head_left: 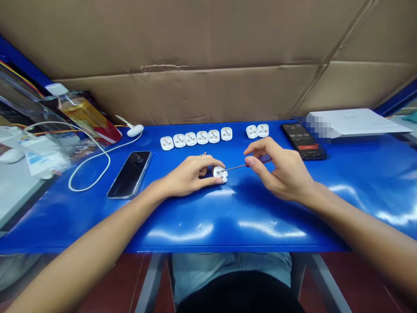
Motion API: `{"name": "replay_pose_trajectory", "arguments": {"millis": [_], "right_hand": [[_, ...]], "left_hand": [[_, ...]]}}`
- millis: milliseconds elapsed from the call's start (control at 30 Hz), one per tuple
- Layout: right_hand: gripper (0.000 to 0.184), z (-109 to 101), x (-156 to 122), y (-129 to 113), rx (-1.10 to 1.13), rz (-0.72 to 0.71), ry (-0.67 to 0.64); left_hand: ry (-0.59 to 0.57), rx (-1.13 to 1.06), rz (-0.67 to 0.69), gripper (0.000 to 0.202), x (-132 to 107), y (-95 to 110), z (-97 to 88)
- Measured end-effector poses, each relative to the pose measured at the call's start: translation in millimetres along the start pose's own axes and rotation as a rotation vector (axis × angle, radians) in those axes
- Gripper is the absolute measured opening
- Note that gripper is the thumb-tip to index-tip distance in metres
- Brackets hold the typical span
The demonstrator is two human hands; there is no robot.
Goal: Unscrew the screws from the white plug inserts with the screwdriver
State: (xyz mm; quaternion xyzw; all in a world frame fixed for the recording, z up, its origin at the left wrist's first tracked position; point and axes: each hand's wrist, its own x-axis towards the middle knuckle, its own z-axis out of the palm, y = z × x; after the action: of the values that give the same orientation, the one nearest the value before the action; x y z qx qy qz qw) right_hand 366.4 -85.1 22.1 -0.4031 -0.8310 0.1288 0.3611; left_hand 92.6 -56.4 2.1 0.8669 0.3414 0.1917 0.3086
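A glossy blue tabletop (224, 221) stretches before a brown cardboard wall (182, 39), with a row of white plastic plug bodies (202, 137) along it. At centre, the left hand (187, 176) curls closed over a white plastic plug (220, 174), gripping it. The right hand (280, 169) pinches a slim screwdriver (236, 168), its long axis nearly sideways, tip pointing left onto the plug's face, as if working a screw.

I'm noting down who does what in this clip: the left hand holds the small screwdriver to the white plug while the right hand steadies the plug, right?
Not quite: the hands are the other way round. The head view shows the right hand holding the small screwdriver to the white plug, while the left hand steadies the plug.
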Motion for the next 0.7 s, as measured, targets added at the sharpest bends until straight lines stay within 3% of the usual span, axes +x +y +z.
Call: {"name": "replay_pose_trajectory", "arguments": {"millis": [200,400,500,600,700], "right_hand": [[0.022,1.7,0.3,-2.6,-0.004,-0.108,0.043],[0.011,-1.9,0.8,2.2,-0.038,-0.022,-0.042],[0.008,-1.6,0.3,2.0,-0.059,-0.059,-0.017],[0.017,-2.1,-0.1,0.0,-0.057,-0.126,-0.007],[0.013,-2.5,-0.5,1.6,-0.086,-0.097,-0.02]], "left_hand": [[-0.005,-0.014,-0.008,0.044,-0.4,-1.0,-0.1],[-0.007,0.001,-0.009,0.044,-0.2,-1.2,0.0],[-0.004,0.01,-0.003,0.045,-0.2,-1.5,0.2],[-0.004,0.014,0.01,0.046,-0.3,-1.7,0.1],[-0.002,0.014,0.016,0.046,-0.2,-2.0,0.0]]}}
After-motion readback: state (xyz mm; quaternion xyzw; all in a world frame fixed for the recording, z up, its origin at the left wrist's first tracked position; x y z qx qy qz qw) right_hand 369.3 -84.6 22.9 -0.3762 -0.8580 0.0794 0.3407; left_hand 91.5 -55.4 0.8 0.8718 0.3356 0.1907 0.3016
